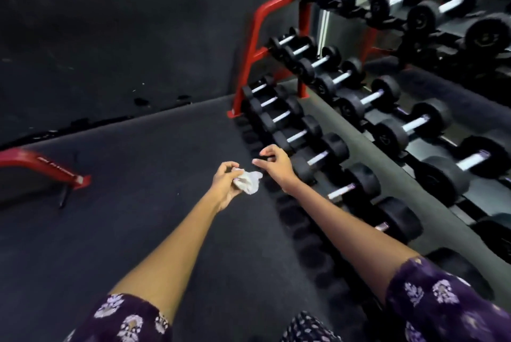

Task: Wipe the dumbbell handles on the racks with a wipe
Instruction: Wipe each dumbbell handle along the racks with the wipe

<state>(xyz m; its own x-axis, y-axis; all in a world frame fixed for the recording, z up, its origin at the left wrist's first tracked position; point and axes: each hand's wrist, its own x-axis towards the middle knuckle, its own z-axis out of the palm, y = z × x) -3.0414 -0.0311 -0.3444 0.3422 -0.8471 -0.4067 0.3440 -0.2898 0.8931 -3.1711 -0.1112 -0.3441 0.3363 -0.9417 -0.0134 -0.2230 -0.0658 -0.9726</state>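
**Wipe in the left hand, beside the lowest row of dumbbells**

Whitish lettering runs along the red bench frame (55, 169) at left, too blurred to read. The left hand (225, 185) has its fingers curled round a crumpled white wipe (249, 181). The right hand (273, 162) hangs just beside it with fingers loosely spread, holding nothing, near the bottom-tier dumbbells (318, 158) on the red rack (258, 35).

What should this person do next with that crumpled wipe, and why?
Probably bring the wipe, gripped in the left hand, across to the nearest dumbbell handle on the bottom row. The wipe hangs over the floor, touching no handle, and the empty right hand already reaches that way.
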